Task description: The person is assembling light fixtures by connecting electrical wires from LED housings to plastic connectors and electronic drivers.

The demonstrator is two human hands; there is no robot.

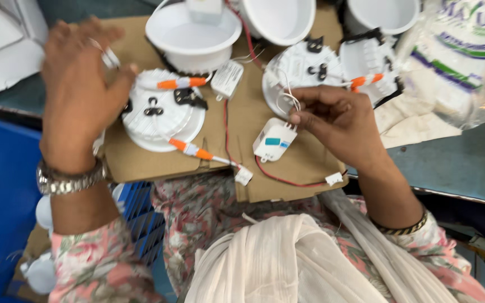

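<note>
A round white lamp body is steadied face-down on the cardboard sheet by the left hand, whose fingers are curled loosely over its 9 o'clock edge, so the back with its black clips and orange-sleeved leads stays upward. At 3 o'clock from it, thin white wires are pinched between the thumb and fingertips of the right hand, just above a small white driver box lying flat. A 2nd lamp body lies at 12 o'clock of that hand. White reflector cups are kept at the sheet's far edge.
</note>
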